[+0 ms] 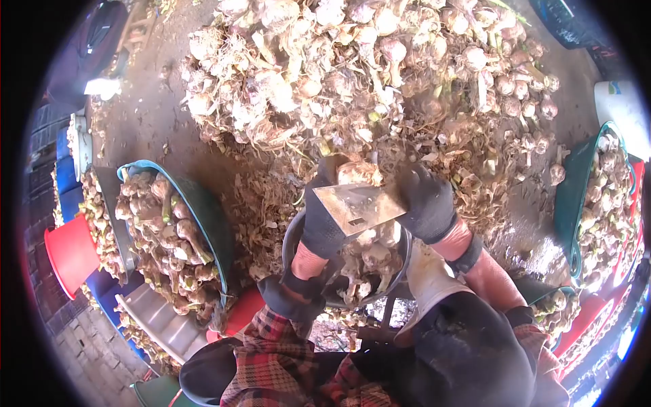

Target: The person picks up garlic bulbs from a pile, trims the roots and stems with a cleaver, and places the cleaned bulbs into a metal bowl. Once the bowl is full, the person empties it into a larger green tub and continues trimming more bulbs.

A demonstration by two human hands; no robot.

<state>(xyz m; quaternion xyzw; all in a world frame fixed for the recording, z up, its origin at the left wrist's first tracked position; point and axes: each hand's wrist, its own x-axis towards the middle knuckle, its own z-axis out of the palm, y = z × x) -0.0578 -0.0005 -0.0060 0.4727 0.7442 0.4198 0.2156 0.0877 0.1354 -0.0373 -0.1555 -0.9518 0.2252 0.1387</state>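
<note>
A garlic bulb (358, 173), papery and pale, is sitting just behind the upper edge of a flat metal blade (359, 207), between the two gloved hands and above a bowl. The blade is a dull, scratched wedge with a small slot near its lower edge.

The left hand (322, 220), in a black knitted glove, is curling its grip up beside the bulb and seems to be grasping it, though the blade is hiding the contact. The right hand (427, 203), gloved the same way, is clenching its grip on the blade's right end.

Below them a round metal bowl (293, 237) is holding more bulbs. A plaid sleeve (271, 346) is covering the left forearm.

Beyond the hands a large heap of garlic (352, 68), rooty and husked, is lying on the dirt ground (149, 122), with loose skins scattered around it.

A green basket (210, 217) on the left and another basket (573, 197) on the right are both holding garlic. A red tub (71, 254) is standing at the far left. A white container (620, 108) at the upper right is bearing a blue-green mark too small to read.
</note>
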